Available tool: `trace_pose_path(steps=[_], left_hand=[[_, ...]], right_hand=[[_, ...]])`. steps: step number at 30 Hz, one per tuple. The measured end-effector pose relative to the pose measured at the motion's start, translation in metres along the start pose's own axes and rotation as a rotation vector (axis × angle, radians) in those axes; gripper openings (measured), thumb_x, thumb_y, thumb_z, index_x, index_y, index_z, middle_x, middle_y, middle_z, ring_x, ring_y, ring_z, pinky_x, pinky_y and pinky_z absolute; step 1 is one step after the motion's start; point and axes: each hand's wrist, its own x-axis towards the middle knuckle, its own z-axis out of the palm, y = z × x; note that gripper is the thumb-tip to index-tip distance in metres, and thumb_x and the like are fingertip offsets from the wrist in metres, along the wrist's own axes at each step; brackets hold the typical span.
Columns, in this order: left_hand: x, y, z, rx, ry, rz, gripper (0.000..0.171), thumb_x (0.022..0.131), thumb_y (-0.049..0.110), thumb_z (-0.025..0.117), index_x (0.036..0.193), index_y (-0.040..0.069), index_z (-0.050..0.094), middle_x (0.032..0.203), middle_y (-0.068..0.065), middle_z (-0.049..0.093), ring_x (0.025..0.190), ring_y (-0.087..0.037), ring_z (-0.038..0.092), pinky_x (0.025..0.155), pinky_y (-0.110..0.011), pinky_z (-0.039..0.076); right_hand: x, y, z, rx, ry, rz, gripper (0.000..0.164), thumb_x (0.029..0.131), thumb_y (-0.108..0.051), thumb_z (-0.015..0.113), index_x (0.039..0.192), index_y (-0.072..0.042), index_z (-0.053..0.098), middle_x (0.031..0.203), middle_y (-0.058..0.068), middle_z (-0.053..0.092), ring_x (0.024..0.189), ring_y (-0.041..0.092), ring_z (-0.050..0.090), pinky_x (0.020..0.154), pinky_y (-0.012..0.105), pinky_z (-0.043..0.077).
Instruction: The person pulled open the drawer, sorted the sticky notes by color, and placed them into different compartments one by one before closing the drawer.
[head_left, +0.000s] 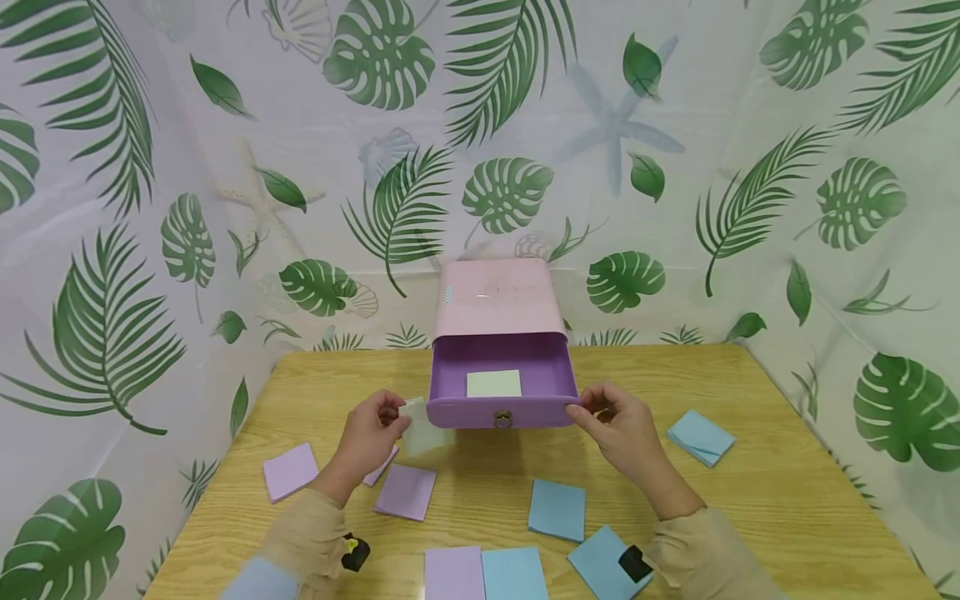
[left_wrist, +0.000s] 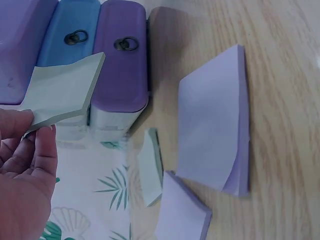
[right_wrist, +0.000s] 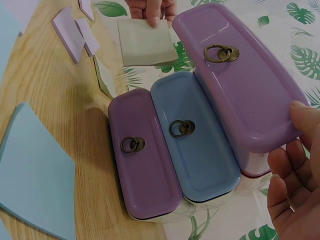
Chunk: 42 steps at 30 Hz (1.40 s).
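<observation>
My left hand (head_left: 369, 435) pinches a pale green sticky note pad (left_wrist: 65, 90) between thumb and fingers, just left of the pulled-out top drawer. That purple drawer (head_left: 465, 412) juts from a pink cabinet (head_left: 498, 296) and has a ring pull on its front. Inside it lies another pale green pad (head_left: 493, 384). My right hand (head_left: 621, 429) grips the drawer front's right end, thumb on the face and fingers curled at the edge. Below, the right wrist view shows a blue drawer (right_wrist: 192, 155) and another purple drawer (right_wrist: 150, 180), both pushed in.
Purple note pads (head_left: 290, 472) lie on the wooden table (head_left: 787, 517) at the left, with another purple pad (head_left: 406, 492) nearer the middle. Blue pads (head_left: 557, 510) are at the right and front. A pale green pad (left_wrist: 150, 167) lies by the cabinet. A leaf-patterned sheet hangs behind.
</observation>
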Motion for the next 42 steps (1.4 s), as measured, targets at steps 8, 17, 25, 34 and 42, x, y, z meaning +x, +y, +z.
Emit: trace_pose_path(steps=[8,17,25,34,42], left_hand=[[-0.002,0.012,-0.029,0.056,0.064,0.030,0.012,0.090,0.004,0.066,0.100,0.004,0.060,0.086,-0.008,0.061,0.079,-0.019,0.058,0.069,-0.028,0.050],[-0.004,0.033,-0.058,0.188,0.157,0.135,0.014,0.091,0.004,0.066,0.102,0.003,0.059,0.088,-0.009,0.061,0.080,-0.019,0.058,0.069,-0.029,0.049],[-0.005,0.057,-0.072,0.246,0.224,0.277,0.021,0.090,0.004,0.066,0.111,0.005,0.064,0.080,-0.006,0.057,0.068,-0.017,0.052,0.060,-0.024,0.044],[0.001,0.093,-0.068,0.172,0.186,0.369,0.021,0.092,0.004,0.065,0.112,0.008,0.067,0.076,-0.004,0.054,0.064,-0.018,0.048,0.056,-0.025,0.040],[0.014,0.115,-0.051,0.093,0.148,0.414,0.019,0.091,0.000,0.063,0.108,0.006,0.066,0.073,-0.006,0.056,0.062,-0.019,0.049,0.053,-0.025,0.041]], right_hand=[[0.000,-0.001,0.000,-0.006,-0.003,0.003,0.013,0.088,-0.008,0.070,0.087,-0.001,0.059,0.079,0.006,0.059,0.072,0.018,0.054,0.060,0.027,0.047],[0.000,-0.001,0.000,0.005,0.000,0.000,0.012,0.088,-0.007,0.070,0.087,-0.001,0.060,0.079,0.006,0.060,0.072,0.018,0.055,0.060,0.027,0.048],[-0.001,0.000,0.001,0.008,0.002,-0.003,0.012,0.088,-0.007,0.070,0.088,-0.001,0.060,0.079,0.007,0.059,0.072,0.018,0.055,0.059,0.026,0.047],[0.000,-0.001,0.001,0.006,0.009,-0.010,0.012,0.087,-0.006,0.071,0.087,-0.001,0.060,0.078,0.007,0.059,0.072,0.018,0.055,0.058,0.027,0.047],[0.000,0.001,0.001,0.010,0.009,-0.006,0.012,0.087,-0.007,0.071,0.087,-0.001,0.060,0.079,0.006,0.059,0.072,0.017,0.055,0.058,0.026,0.047]])
